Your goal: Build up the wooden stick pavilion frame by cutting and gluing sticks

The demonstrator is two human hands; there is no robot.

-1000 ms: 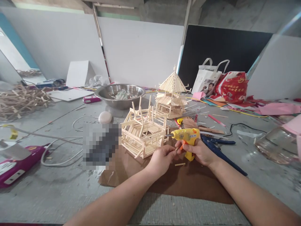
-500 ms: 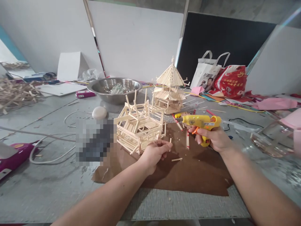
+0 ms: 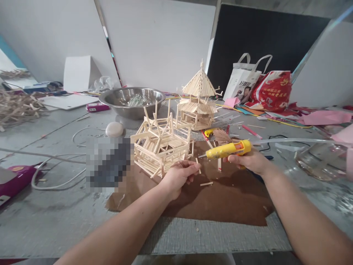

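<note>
My left hand (image 3: 178,175) pinches a short wooden stick (image 3: 198,165) just right of an unfinished stick model house (image 3: 160,145). My right hand (image 3: 248,160) grips a yellow glue gun (image 3: 228,149) laid on its side, its nozzle pointing left toward the stick's upper end. Both hands hover over a brown cardboard sheet (image 3: 220,200). A finished stick pagoda (image 3: 199,99) stands behind the unfinished model. A loose stick piece (image 3: 206,183) lies on the cardboard by my left hand.
A steel bowl (image 3: 132,101) sits at the back. White cable (image 3: 52,176) and a magenta device (image 3: 11,180) lie left, a stick pile (image 3: 16,108) far left. Bags (image 3: 271,92) and pink paper (image 3: 325,118) crowd the right, with a glass jar (image 3: 320,160).
My right hand has tipped the glue gun onto its side and brought its nozzle back down toward the stick. My left hand moved slightly up toward the model.
</note>
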